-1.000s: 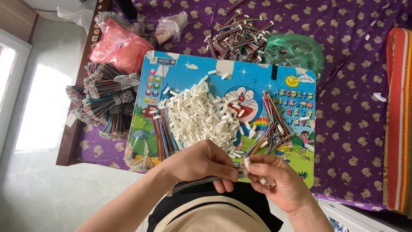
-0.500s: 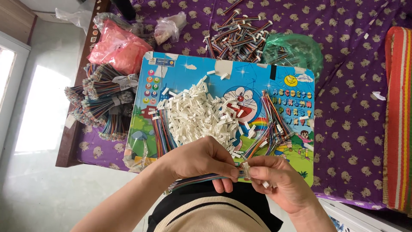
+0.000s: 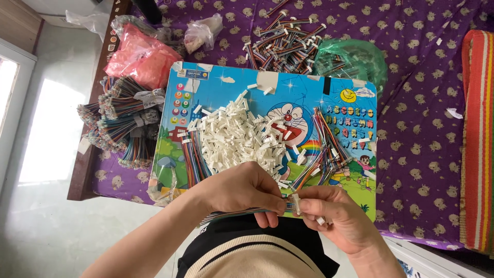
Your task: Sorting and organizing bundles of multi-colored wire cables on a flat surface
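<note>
Purple patterned cloth (image 3: 427, 103) covers the bench and carries everything else. On it lies a blue cartoon board (image 3: 231, 98), the work surface, its near edge just in front of the person. At the board's centre sits a heap of white housings (image 3: 236, 139); loose ribbon cables flank the heap, one group at its left (image 3: 193, 162) and one at its right (image 3: 329, 149). Off the board, a stack of bundled cables (image 3: 121, 123) lies to the left, a red bag (image 3: 136, 54) beyond it, a further cable pile (image 3: 285, 44) at the far edge, and a green bag (image 3: 355, 59) beside that pile.

Left hand (image 3: 244, 188): closed, fingers and thumb pinching a flat multicoloured ribbon (image 3: 231, 213) near its end. The ribbon's long axis runs roughly left to right, trailing away under the left wrist towards the person's left.

Right hand (image 3: 337, 216): closed, fingertips clamped on a small white connector (image 3: 295, 202). The connector lies directly right of the ribbon's free end, in line with its axis, and the two hands touch there. Whether the ribbon tips are already seated in the connector cannot be told; the fingers hide the joint. Both hands are equally near it.
</note>
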